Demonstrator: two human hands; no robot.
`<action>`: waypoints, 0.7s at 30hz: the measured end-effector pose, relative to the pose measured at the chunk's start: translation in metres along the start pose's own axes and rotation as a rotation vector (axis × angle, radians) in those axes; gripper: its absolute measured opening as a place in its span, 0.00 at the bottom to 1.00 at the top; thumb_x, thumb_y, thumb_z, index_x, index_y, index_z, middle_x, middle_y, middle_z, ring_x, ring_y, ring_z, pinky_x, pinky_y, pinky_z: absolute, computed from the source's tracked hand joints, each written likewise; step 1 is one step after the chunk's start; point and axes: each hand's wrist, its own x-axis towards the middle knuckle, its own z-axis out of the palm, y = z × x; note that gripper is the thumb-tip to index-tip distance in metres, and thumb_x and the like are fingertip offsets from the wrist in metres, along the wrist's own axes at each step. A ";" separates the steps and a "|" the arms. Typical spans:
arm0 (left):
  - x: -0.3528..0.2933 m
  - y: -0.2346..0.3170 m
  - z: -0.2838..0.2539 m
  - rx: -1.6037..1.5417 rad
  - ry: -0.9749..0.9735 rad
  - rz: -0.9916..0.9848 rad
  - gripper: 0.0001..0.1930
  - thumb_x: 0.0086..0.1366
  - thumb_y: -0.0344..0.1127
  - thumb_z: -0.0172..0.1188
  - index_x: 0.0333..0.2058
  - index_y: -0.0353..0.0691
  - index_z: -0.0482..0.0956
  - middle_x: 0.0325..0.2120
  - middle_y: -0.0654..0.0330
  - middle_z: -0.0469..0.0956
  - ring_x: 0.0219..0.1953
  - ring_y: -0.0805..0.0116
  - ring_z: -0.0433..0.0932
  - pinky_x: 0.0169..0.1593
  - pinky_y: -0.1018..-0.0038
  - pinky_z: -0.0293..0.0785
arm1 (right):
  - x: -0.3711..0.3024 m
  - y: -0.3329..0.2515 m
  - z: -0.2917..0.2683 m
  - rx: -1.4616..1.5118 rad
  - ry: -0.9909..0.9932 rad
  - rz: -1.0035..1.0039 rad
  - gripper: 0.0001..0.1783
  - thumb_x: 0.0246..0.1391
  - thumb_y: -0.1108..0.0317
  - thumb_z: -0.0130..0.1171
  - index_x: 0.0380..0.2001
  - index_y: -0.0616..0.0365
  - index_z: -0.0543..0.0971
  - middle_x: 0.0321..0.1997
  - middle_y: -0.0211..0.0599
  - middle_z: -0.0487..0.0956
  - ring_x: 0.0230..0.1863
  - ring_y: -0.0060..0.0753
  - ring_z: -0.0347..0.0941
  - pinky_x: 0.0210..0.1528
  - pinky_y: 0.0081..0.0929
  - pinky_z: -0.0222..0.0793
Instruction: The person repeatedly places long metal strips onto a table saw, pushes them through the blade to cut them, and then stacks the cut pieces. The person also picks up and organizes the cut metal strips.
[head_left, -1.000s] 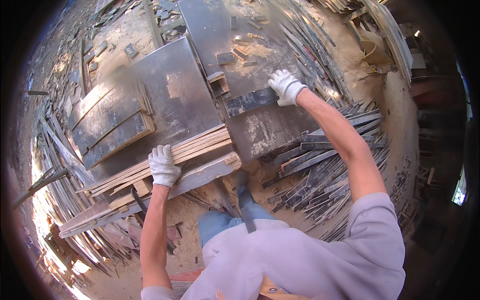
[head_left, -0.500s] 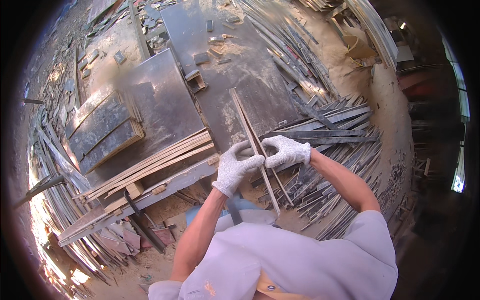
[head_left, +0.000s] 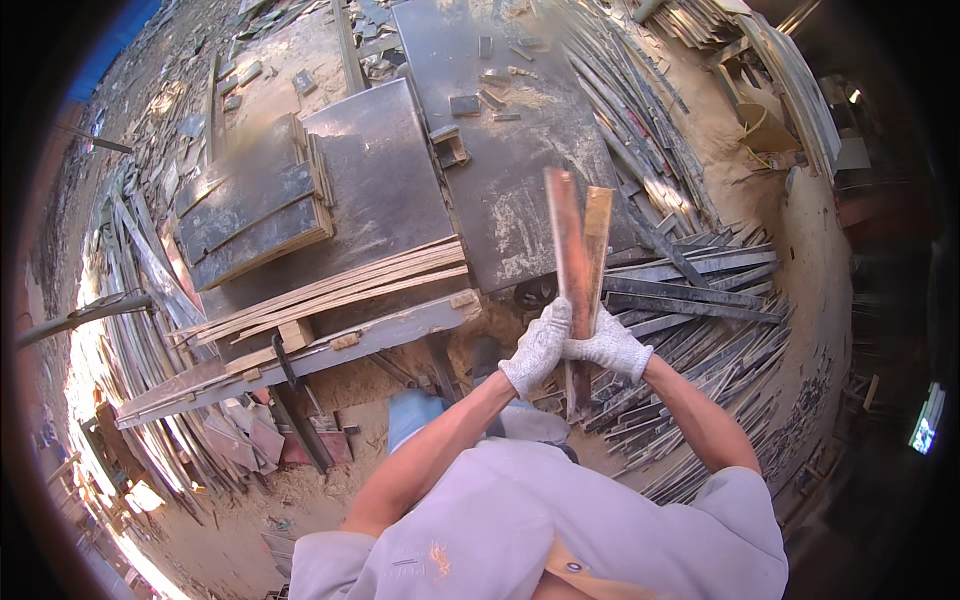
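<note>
Two flat wooden strips are held nearly upright in front of me, their tops spread apart in a narrow V. The longer, reddish-brown strip [head_left: 571, 240] stands on the left, the shorter tan-edged strip [head_left: 597, 230] on the right. My left hand [head_left: 541, 347], in a whitish knit glove, is closed at the left edge of the longer strip. My right hand [head_left: 612, 347], gloved alike, grips from the right, its thumb lying across the strips. Below the hands the longer strip's lower end sticks out; the fingers behind the wood are hidden.
On the left, a workbench of dark panels [head_left: 375, 180] carries stacked dark boards [head_left: 255, 235] and thin plywood sheets [head_left: 400, 272] along its near edge. A heap of loose strips [head_left: 690, 370] lies at right. Small wood blocks [head_left: 464, 105] are scattered on the far panel.
The strips have turned from edge-on to showing their broad faces, and their tops have swung right. Both hands have closed in together on them. My view has shifted a little left.
</note>
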 end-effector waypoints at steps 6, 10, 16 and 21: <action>-0.028 -0.028 -0.047 0.274 0.077 0.181 0.36 0.75 0.63 0.51 0.69 0.42 0.67 0.65 0.43 0.71 0.66 0.41 0.71 0.68 0.56 0.66 | 0.042 0.016 -0.062 -0.488 0.192 0.042 0.22 0.51 0.61 0.67 0.47 0.61 0.79 0.39 0.48 0.85 0.42 0.47 0.84 0.50 0.38 0.77; -0.042 -0.044 -0.097 0.117 0.277 0.178 0.31 0.75 0.53 0.57 0.68 0.39 0.69 0.61 0.47 0.77 0.63 0.50 0.76 0.66 0.61 0.70 | 0.099 -0.007 -0.091 -0.956 0.085 -0.096 0.16 0.57 0.60 0.65 0.44 0.58 0.79 0.43 0.54 0.82 0.49 0.62 0.79 0.51 0.51 0.74; -0.087 -0.084 -0.161 -0.227 0.484 0.116 0.30 0.76 0.46 0.59 0.68 0.34 0.67 0.60 0.50 0.77 0.62 0.62 0.76 0.66 0.67 0.69 | 0.223 -0.033 -0.129 -1.501 -0.179 -0.331 0.16 0.53 0.61 0.70 0.42 0.54 0.80 0.43 0.50 0.78 0.46 0.57 0.80 0.48 0.51 0.76; -0.111 -0.104 -0.180 -0.285 0.609 0.061 0.28 0.77 0.42 0.58 0.69 0.34 0.66 0.61 0.50 0.76 0.63 0.63 0.74 0.68 0.67 0.68 | 0.360 -0.130 -0.112 -1.446 0.276 -0.130 0.23 0.56 0.59 0.69 0.48 0.63 0.79 0.44 0.57 0.85 0.47 0.57 0.84 0.52 0.48 0.79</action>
